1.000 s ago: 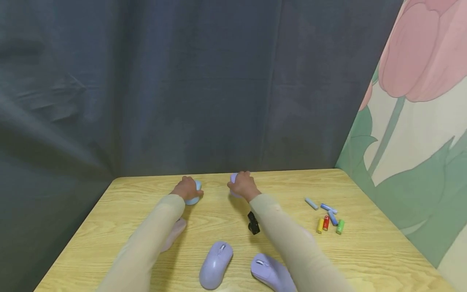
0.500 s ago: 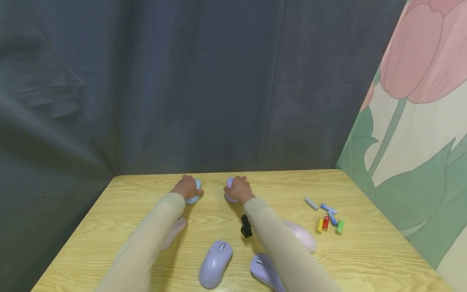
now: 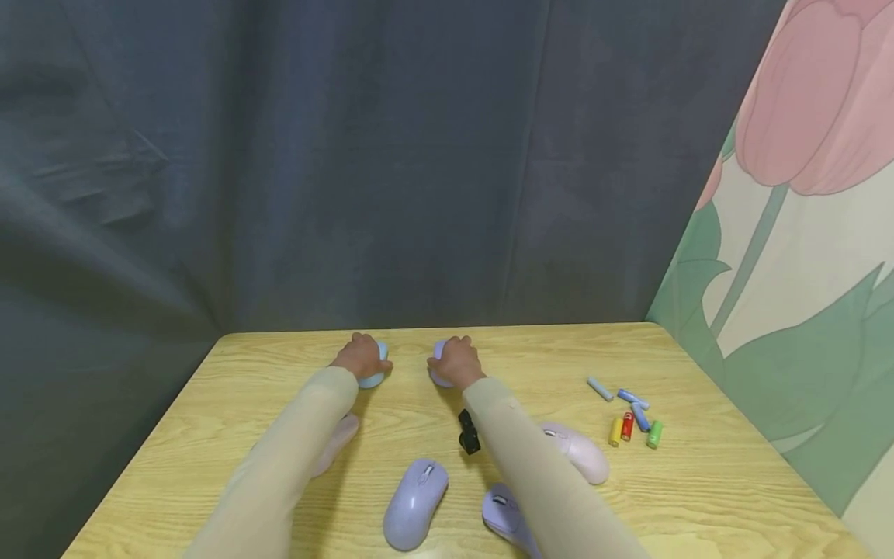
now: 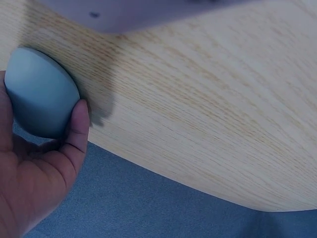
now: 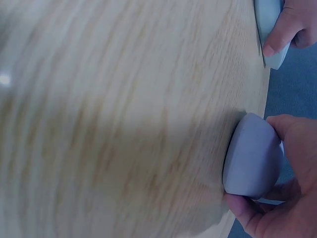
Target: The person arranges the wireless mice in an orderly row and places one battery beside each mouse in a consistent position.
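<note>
Near the back of the table, my left hand [image 3: 360, 356] grips a light blue computer mouse [image 3: 373, 379] by its sides. In the left wrist view the blue mouse [image 4: 42, 94] sits between thumb and fingers, close to the wood. To the right, my right hand [image 3: 457, 362] holds a lavender computer mouse [image 3: 439, 376]. The right wrist view has this lavender mouse [image 5: 253, 157] pinched at both sides, low over the tabletop, with the blue mouse [image 5: 270, 20] beyond it. Palms and sleeves hide parts of both mice in the head view.
Nearer me lie two purple mice [image 3: 415, 505], one partly under my right sleeve, and a pink mouse [image 3: 578, 453]. Another pinkish mouse [image 3: 340, 442] shows beside my left sleeve. Several batteries [image 3: 627, 425] lie at the right. A dark curtain [image 3: 391, 171] hangs behind the table [image 3: 545, 349].
My right hand has moved slightly left and toward me with the lavender mouse, now level with the blue one. My left hand stays almost still.
</note>
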Demonstrator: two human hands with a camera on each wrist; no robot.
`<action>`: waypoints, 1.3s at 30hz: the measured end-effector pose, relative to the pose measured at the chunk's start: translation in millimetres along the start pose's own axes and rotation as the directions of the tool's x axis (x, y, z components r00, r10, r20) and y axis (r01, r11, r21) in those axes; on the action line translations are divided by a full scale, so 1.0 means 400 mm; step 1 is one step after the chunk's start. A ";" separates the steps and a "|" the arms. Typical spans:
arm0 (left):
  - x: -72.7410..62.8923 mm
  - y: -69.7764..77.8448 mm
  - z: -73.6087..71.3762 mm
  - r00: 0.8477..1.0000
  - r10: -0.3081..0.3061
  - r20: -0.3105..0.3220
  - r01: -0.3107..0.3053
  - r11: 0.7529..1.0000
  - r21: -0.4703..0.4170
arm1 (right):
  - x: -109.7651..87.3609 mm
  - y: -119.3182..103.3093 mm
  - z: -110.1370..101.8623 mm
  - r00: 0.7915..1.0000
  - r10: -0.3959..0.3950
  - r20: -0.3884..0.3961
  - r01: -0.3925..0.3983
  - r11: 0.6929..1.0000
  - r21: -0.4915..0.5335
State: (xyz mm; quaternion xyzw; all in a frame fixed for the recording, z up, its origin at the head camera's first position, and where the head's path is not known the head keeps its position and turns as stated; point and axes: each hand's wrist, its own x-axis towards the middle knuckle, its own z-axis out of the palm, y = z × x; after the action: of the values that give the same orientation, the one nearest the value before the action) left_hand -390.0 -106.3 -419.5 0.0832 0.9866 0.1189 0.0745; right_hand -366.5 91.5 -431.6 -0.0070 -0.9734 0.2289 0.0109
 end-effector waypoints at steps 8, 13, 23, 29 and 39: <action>-0.001 0.004 -0.003 1.000 -0.006 0.007 0.006 1.000 0.019 | 0.002 -0.020 0.015 1.000 0.017 -0.020 -0.017 1.000 0.007; 0.001 0.002 0.000 1.000 0.000 -0.003 0.000 1.000 0.022 | -0.002 -0.033 0.015 0.999 0.035 -0.020 -0.035 0.999 0.004; -0.005 -0.002 -0.002 1.000 -0.005 -0.006 0.005 1.000 0.024 | 0.010 -0.039 0.028 0.999 0.052 -0.004 -0.052 0.998 -0.023; -0.010 -0.001 -0.008 1.000 -0.013 -0.005 0.013 1.000 0.025 | 0.007 -0.046 0.027 0.998 0.059 0.003 -0.059 0.998 -0.027; -0.008 -0.006 -0.002 1.000 -0.010 0.009 0.010 1.000 0.028 | -0.016 -0.057 0.012 0.998 0.054 0.024 -0.053 0.998 -0.030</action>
State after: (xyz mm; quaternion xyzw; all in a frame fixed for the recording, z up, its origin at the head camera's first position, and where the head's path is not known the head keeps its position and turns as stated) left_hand -387.4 -109.3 -418.8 0.0799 0.9882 0.1045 0.0783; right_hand -360.4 69.0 -425.8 -0.0305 -0.9761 0.2149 -0.0077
